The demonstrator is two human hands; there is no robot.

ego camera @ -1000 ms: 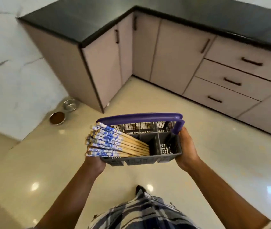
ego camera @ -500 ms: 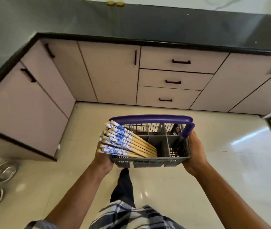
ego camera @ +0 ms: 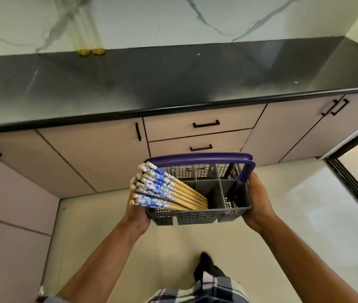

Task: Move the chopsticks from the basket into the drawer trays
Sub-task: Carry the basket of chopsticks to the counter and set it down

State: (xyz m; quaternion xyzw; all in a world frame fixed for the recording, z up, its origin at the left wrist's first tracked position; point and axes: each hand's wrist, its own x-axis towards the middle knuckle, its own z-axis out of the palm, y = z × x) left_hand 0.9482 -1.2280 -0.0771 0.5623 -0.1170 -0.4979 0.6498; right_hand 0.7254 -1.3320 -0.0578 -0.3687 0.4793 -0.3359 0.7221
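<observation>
- Head view: grey mesh basket (ego camera: 197, 215) with purple handle (ego camera: 200, 156), carried in front of the body; the chopsticks (ego camera: 162, 190) lie bundled in its left compartment, patterned ends sticking out over the left rim. Other compartments hold nothing visible.
- Left hand (ego camera: 135, 217) clasps the basket's left end, right hand (ego camera: 258, 200) its right end; fingers mostly hidden behind the walls.
- Ahead: dark countertop (ego camera: 173, 84), closed drawers (ego camera: 200, 125) beneath, pale tiled floor (ego camera: 304, 204).

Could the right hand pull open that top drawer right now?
Probably not yet: the right hand grips the gray basket, as does the left hand. The top drawer handle itself looks unobstructed.
</observation>
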